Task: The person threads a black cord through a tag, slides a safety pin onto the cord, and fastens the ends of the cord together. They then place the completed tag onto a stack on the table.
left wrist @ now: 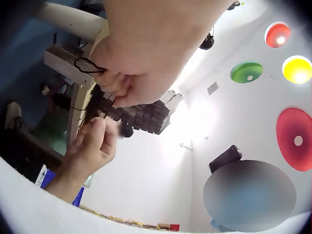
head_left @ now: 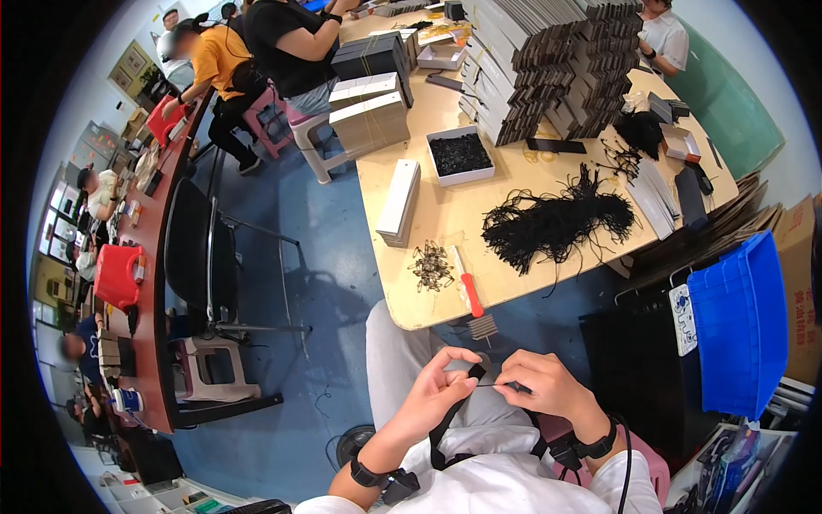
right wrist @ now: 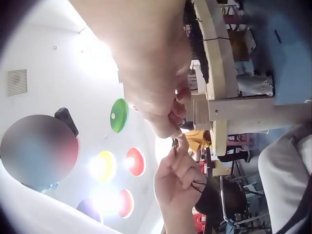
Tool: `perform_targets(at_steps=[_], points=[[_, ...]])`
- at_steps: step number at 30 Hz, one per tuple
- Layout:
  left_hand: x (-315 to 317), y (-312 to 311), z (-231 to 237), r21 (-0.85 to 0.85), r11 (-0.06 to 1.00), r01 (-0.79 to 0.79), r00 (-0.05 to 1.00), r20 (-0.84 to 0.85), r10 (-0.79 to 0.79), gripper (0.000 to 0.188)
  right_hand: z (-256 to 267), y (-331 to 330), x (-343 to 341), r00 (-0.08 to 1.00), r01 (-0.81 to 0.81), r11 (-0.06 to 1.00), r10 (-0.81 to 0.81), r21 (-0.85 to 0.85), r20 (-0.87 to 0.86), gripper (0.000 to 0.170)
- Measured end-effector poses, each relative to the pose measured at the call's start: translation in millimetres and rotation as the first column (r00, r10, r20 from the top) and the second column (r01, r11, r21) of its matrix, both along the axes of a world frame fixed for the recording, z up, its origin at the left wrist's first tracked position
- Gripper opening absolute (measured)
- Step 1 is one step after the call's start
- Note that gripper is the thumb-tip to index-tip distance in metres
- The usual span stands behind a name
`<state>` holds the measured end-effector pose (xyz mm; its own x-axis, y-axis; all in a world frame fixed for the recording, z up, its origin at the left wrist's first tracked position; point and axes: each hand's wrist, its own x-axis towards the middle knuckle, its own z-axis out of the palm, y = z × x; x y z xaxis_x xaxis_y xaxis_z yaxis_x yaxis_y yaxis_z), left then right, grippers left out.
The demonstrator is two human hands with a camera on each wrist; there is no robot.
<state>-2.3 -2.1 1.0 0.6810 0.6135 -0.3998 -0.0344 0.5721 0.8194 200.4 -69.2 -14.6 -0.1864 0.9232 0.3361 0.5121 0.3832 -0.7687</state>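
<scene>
Above the person's lap, both hands work close together on a thin black cord [head_left: 485, 385]. The left hand [head_left: 432, 392] pinches it between thumb and fingers, and the right hand [head_left: 548, 387] pinches the other side, so a short stretch runs between them. In the left wrist view a loop of the black cord [left wrist: 82, 59] sticks out beside the left hand [left wrist: 141, 53], with the right hand [left wrist: 92, 148] facing it. The right wrist view has the fingertips of the right hand [right wrist: 151, 83] and left hand [right wrist: 176, 183] meeting; a small dark piece at the fingertips is too small to identify.
The wooden table [head_left: 437, 295] ahead bears a heap of black cords [head_left: 556, 218], a white box [head_left: 467, 178] of small black pieces, a pile of small metal pins [head_left: 431, 267], a red-and-white tool [head_left: 471, 295] and tall stacks of grey card [head_left: 548, 77]. A blue crate [head_left: 738, 321] stands right.
</scene>
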Motion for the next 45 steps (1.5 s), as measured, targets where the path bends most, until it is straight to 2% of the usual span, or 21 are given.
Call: perform_targets(at_steps=[3, 5, 7, 11, 13, 15, 17, 19, 20, 23, 27, 29, 31, 32, 33, 35, 37, 38, 39, 41, 45], points=[[-4.8, 0.8, 2.5, 0.021, 0.996, 0.083, 0.996, 0.041, -0.084, 0.023, 9.1, -2.6, 2.8, 1.000, -0.024, 0.999, 0.024, 0.025, 0.014, 0.016], [-7.4, 0.1, 0.7, 0.024, 0.991, 0.133, 0.988, 0.075, -0.134, 0.023, 14.0, -5.1, 3.2, 0.997, -0.050, 0.995, 0.044, -0.090, -0.068, 0.015], [-8.6, 4.2, -0.2, 0.226, 0.957, 0.182, 0.983, -0.050, -0.175, 0.018, 8.5, -8.0, 3.5, 0.991, -0.065, 0.989, 0.048, -0.133, -0.128, 0.016], [-12.2, 5.6, -0.8, 0.353, 0.903, 0.246, 0.967, -0.155, -0.203, 0.014, 7.5, -11.9, 6.2, 0.979, -0.077, 0.987, 0.048, -0.143, -0.200, 0.015], [-15.4, 6.9, 3.1, 0.445, 0.854, 0.268, 0.952, -0.258, -0.164, 0.015, 6.6, -12.3, 7.0, 0.982, -0.052, 0.990, 0.027, -0.128, -0.187, 0.017], [-19.8, 8.6, 4.2, 0.410, 0.874, 0.262, 0.947, -0.285, -0.150, 0.016, 3.9, -13.9, 7.5, 0.985, -0.026, 0.993, 0.006, -0.114, -0.174, 0.019], [-23.4, 8.8, -0.2, 0.376, 0.892, 0.252, 0.941, -0.311, -0.135, 0.018, -1.8, -16.4, 7.8, 0.971, 0.015, 0.976, -0.066, -0.216, -0.229, 0.023], [-27.7, 7.4, -13.2, 0.416, 0.901, 0.125, 0.947, -0.320, 0.016, 0.020, -7.1, -18.5, 7.1, 0.953, 0.023, 0.964, -0.101, -0.266, -0.285, 0.025], [-29.0, 7.9, -14.0, 0.414, 0.902, 0.126, 0.947, -0.321, 0.015, 0.020, -8.8, -19.6, 6.6, 0.931, 0.027, 0.948, -0.139, -0.316, -0.339, 0.027], [-32.9, 10.1, -16.0, 0.454, 0.886, 0.091, 0.931, -0.355, 0.086, 0.020, -6.4, -19.1, 6.2, 0.923, 0.046, 0.934, -0.175, -0.355, -0.342, 0.030], [-41.4, 11.5, -26.3, 0.428, 0.903, 0.016, 0.949, -0.291, 0.121, 0.016, -6.4, -20.1, 7.2, 0.944, 0.077, 0.945, -0.171, -0.317, -0.281, 0.028], [-43.7, 10.3, -27.8, 0.413, 0.911, 0.008, 0.961, -0.255, 0.107, 0.016, -9.6, -21.5, 6.3, 0.960, 0.155, 0.979, -0.181, -0.130, -0.215, 0.026], [-44.8, 7.8, -24.7, 0.157, 0.978, -0.135, 0.991, 0.016, 0.134, 0.016, -10.8, -22.2, 5.0, 0.957, 0.173, 0.984, -0.178, -0.045, -0.229, 0.025], [-44.0, 6.2, -22.8, 0.155, 0.979, -0.136, 0.991, 0.014, 0.136, 0.016, -11.6, -22.7, 3.7, 0.954, 0.192, 0.980, -0.176, 0.043, -0.243, 0.024], [-41.3, 3.8, -20.3, 0.095, 0.986, -0.135, 0.988, 0.082, 0.128, 0.015, -13.2, -24.8, -0.3, 0.954, 0.190, 0.981, -0.175, 0.040, -0.243, 0.024], [-34.1, -2.5, -11.9, 0.033, 0.990, -0.134, 0.981, 0.149, 0.128, 0.014, -16.4, -29.0, -11.4, 0.817, 0.277, 0.961, -0.242, -0.011, -0.524, 0.025], [-21.4, -8.5, 1.0, 0.132, 0.991, 0.011, 0.995, 0.095, -0.024, 0.015, -9.3, -27.8, -15.9, 0.798, 0.247, 0.969, -0.220, -0.029, -0.561, 0.025], [-16.2, -10.6, 0.9, 0.130, 0.992, 0.006, 0.995, 0.095, -0.019, 0.015, -5.8, -27.5, -17.0, 0.776, 0.221, 0.974, -0.203, -0.043, -0.597, 0.025], [-11.3, -12.2, 0.7, 0.225, 0.974, 0.026, 0.993, 0.104, -0.050, 0.016, -4.3, -26.4, -16.6, 0.777, 0.217, 0.975, -0.199, -0.043, -0.596, 0.025], [-9.8, -12.4, 0.5, 0.319, 0.947, 0.042, 0.991, 0.111, -0.082, 0.016, -2.0, -23.2, -14.4, 0.836, 0.192, 0.981, -0.150, 0.026, -0.528, 0.028], [-19.9, -6.6, -3.5, 0.000, 1.000, -0.029, 0.970, 0.241, 0.028, 0.012, -2.3, -17.6, -7.9, 0.888, 0.199, 0.980, -0.170, 0.022, -0.428, 0.027]])
